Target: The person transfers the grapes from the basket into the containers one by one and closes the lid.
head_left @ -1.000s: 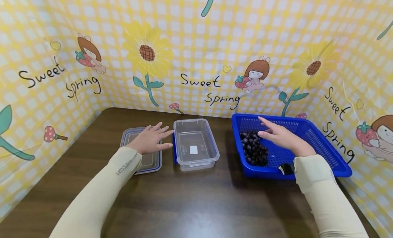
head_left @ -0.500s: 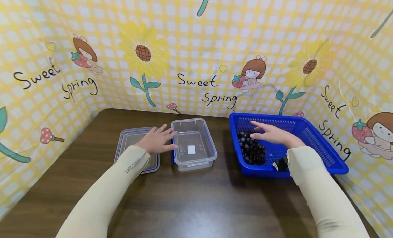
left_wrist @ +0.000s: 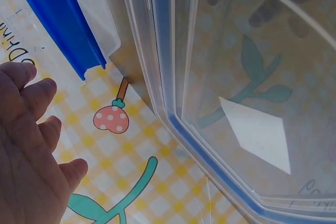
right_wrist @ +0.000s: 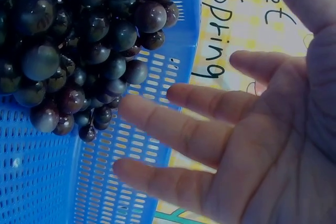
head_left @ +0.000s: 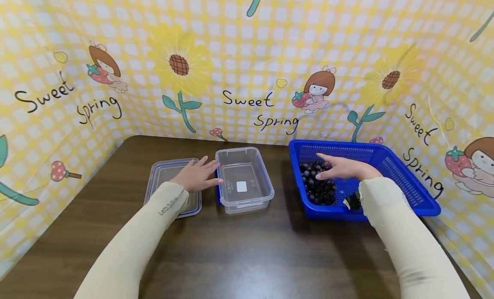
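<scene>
My left hand (head_left: 197,175) is spread above the clear lid (head_left: 166,172), its fingertips reaching to the near side wall of the clear plastic container (head_left: 247,196). In the left wrist view the fingers (left_wrist: 31,93) hold nothing, and the lid (left_wrist: 236,145) with its blue seal fills the right side. My right hand (head_left: 343,167) hovers over the blue basket (head_left: 390,179) with fingers extended. A bunch of dark grapes (head_left: 318,185) lies in the basket's left part, just below that hand. In the right wrist view the fingers (right_wrist: 173,129) point toward the grapes (right_wrist: 79,40), holding nothing.
All of it stands on a dark brown wooden table (head_left: 247,256). A yellow checked cloth (head_left: 247,63) with printed flowers and words hangs close behind and on both sides. Blue latches (head_left: 218,195) edge the container's left side.
The left hand has shifted right, from over the lid toward the container's edge. The right hand has moved slightly left and lower over the grapes. The container, lid and basket stay in place.
</scene>
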{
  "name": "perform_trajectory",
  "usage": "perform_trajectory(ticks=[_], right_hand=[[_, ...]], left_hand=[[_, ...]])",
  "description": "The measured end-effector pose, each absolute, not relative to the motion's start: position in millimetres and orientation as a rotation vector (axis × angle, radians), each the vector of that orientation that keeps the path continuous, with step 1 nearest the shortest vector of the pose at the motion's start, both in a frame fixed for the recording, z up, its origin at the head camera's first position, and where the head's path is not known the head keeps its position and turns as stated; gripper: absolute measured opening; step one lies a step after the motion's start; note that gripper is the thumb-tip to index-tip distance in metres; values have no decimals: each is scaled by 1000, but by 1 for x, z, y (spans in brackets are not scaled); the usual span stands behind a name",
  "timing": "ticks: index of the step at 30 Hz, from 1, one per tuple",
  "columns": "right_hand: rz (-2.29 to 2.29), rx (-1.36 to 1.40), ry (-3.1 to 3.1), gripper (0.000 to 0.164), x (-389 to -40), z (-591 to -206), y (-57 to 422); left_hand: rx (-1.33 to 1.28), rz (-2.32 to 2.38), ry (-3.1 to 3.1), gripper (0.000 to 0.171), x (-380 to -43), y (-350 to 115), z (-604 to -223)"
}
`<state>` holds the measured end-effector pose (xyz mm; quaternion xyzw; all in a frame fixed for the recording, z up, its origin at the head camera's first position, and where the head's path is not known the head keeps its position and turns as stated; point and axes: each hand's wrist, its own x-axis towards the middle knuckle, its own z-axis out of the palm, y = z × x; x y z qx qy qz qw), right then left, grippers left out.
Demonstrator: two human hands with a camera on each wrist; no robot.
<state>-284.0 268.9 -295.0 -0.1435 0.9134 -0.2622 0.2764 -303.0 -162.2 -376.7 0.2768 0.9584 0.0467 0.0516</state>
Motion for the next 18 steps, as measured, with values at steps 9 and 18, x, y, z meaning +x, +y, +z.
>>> perform_trajectory(ticks=[9,18], right_hand=[[-586,-342,2414,89,-289,-299,258],[-568,-278,2396,89,-291,-303,250]], left_hand=[[847,137,2922,71,-307,-161,-379],[790,122,2906,73,-310,-159,-385]])
